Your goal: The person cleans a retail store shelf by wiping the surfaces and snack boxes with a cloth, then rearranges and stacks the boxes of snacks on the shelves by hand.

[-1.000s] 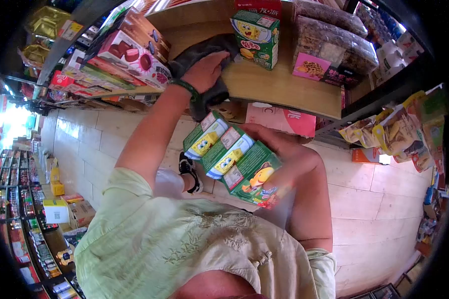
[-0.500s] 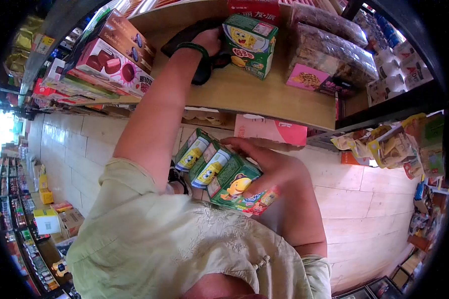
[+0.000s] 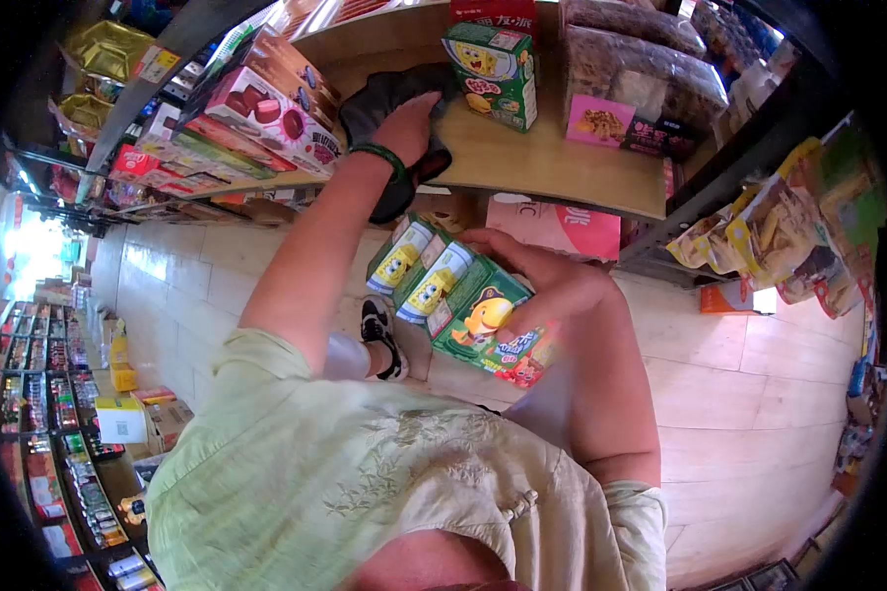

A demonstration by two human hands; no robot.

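Note:
My left hand [image 3: 407, 128], a dark green band at its wrist, presses on a dark grey cloth [image 3: 370, 100] on the wooden shelf [image 3: 562, 177]. The cloth is bunched under the palm and reaches the shelf's front edge. Just right of it a green cartoon box [image 3: 493, 79] stands upright. Below the shelf, my right hand [image 3: 537, 286] holds a row of green cartoon boxes [image 3: 473, 305] against my body side, its fingers around their far side. Part of the boxes' near end is hidden by the hand.
Pink and brown snack boxes [image 3: 271, 113] stand on the shelf at left, bagged brown snacks [image 3: 641, 89] at right. Snack bags [image 3: 779, 236] hang beyond a black shelf post. A pink carton [image 3: 552, 227] sits under the shelf. My shoe [image 3: 379, 335] is on the tiled floor.
My left hand and the cloth went deeper onto the shelf, then came back toward its front edge. My right hand keeps hold of the green boxes.

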